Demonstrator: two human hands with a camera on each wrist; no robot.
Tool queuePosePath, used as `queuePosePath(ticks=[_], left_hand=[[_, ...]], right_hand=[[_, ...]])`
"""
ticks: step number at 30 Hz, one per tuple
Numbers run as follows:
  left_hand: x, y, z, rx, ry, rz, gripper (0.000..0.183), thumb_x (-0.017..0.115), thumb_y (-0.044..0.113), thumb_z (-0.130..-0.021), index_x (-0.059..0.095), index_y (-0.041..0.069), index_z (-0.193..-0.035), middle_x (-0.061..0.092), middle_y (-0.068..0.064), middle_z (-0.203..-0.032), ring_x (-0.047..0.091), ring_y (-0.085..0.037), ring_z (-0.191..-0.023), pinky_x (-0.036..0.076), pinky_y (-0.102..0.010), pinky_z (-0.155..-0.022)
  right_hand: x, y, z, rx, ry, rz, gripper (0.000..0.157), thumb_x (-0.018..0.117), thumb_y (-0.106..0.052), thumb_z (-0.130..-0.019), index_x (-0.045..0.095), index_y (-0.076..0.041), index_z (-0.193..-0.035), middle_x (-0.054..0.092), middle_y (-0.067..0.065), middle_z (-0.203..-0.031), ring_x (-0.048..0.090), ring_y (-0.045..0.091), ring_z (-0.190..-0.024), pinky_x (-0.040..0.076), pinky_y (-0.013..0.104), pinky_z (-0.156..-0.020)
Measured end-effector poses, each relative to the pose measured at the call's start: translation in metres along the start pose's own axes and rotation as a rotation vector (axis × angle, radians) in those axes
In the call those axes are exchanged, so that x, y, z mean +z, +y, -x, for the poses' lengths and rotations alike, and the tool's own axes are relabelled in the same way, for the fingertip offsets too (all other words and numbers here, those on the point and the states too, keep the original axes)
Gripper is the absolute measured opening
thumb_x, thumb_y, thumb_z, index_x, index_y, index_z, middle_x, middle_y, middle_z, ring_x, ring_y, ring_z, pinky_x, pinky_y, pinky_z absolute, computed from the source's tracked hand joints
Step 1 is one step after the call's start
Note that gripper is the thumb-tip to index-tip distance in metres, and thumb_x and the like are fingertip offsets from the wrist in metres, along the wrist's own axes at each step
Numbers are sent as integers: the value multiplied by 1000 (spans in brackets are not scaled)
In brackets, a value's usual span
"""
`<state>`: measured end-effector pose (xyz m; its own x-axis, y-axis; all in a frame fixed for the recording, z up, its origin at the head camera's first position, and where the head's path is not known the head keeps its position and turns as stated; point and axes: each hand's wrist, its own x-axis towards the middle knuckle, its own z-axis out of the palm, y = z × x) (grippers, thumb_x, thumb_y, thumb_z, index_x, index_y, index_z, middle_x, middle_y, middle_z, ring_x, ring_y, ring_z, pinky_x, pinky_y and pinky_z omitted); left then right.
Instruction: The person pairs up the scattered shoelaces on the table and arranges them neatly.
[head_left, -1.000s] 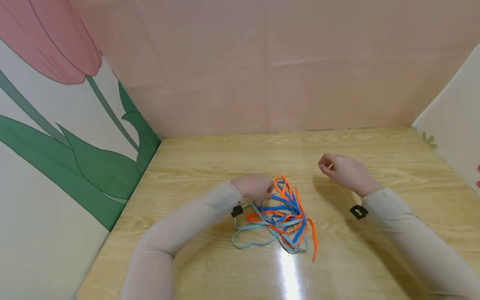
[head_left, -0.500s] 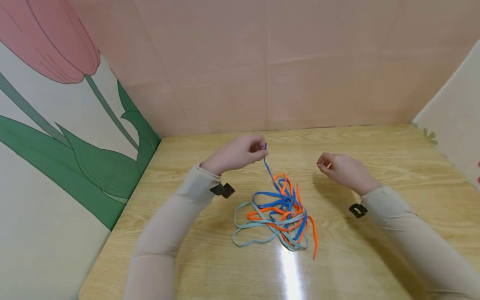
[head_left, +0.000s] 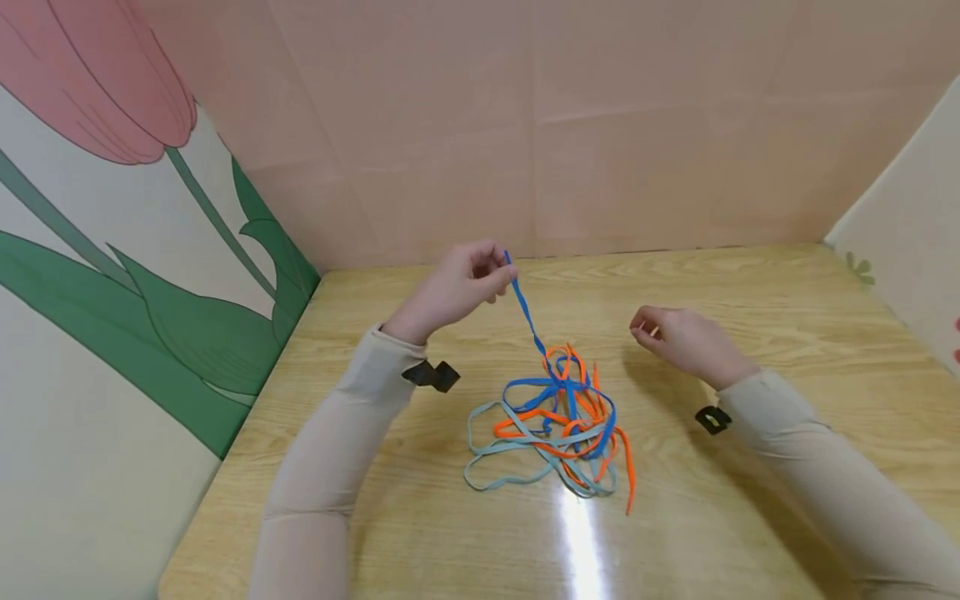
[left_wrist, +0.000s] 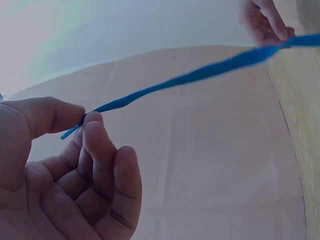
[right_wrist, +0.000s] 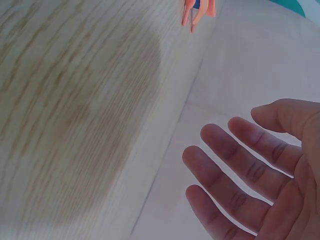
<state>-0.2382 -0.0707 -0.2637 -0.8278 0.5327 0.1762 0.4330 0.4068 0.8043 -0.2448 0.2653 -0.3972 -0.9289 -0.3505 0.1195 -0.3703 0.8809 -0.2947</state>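
Note:
Between thumb and forefinger my left hand [head_left: 453,287] pinches a blue shoelace [head_left: 527,312] near its tip, which pokes out past the fingers. The lace runs taut from there down into a tangle, as the left wrist view shows with the blue lace [left_wrist: 200,74] stretched across it. In the tangle, the blue lace is mixed with an orange lace [head_left: 628,471] and a pale grey-blue lace [head_left: 513,481]. To the right of the pile my right hand [head_left: 690,342] hovers with loosely bent fingers; the right wrist view shows the right hand [right_wrist: 250,175] holding nothing.
The laces lie on a wood-grain table [head_left: 420,533]. A pink wall covering [head_left: 420,133] rises at its back edge. On the left stands a panel with a painted tulip [head_left: 112,83], and a white panel [head_left: 915,208] bounds the right side.
My left hand was down at the pile; it has pinched the blue lace and drawn its end up, back and left. Blue loops in the tangle have shifted. My right hand has barely moved.

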Motion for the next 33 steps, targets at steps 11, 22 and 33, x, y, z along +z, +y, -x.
queuePosePath(ticks=[11,22,33], left_hand=[[-2,-2,4,5,-9,12,11,58,15,-97,60,6,-92,59,-7,-75,57,-24,-70,51,-28,-66],[1,4,14,100,-157,-26,11,58,19,-98,59,9,-93,61,-12,-82,56,-21,-70,46,-28,-59],[4,4,18,154,-165,-29,10,58,16,-97,58,9,-90,59,-11,-76,56,-24,-67,42,-26,-55]], right_hand=[[2,-13,-7,-29,-28,0,15,56,-22,-96,65,-11,-102,70,4,-89,65,16,-75,52,38,-63],[4,-58,-26,-231,-73,-32,8,61,-18,-95,67,-13,-98,69,-3,-87,63,8,-75,52,32,-64],[34,-86,-29,-484,-263,-95,4,67,-14,-91,71,-15,-91,66,-10,-84,55,1,-72,50,23,-68]])
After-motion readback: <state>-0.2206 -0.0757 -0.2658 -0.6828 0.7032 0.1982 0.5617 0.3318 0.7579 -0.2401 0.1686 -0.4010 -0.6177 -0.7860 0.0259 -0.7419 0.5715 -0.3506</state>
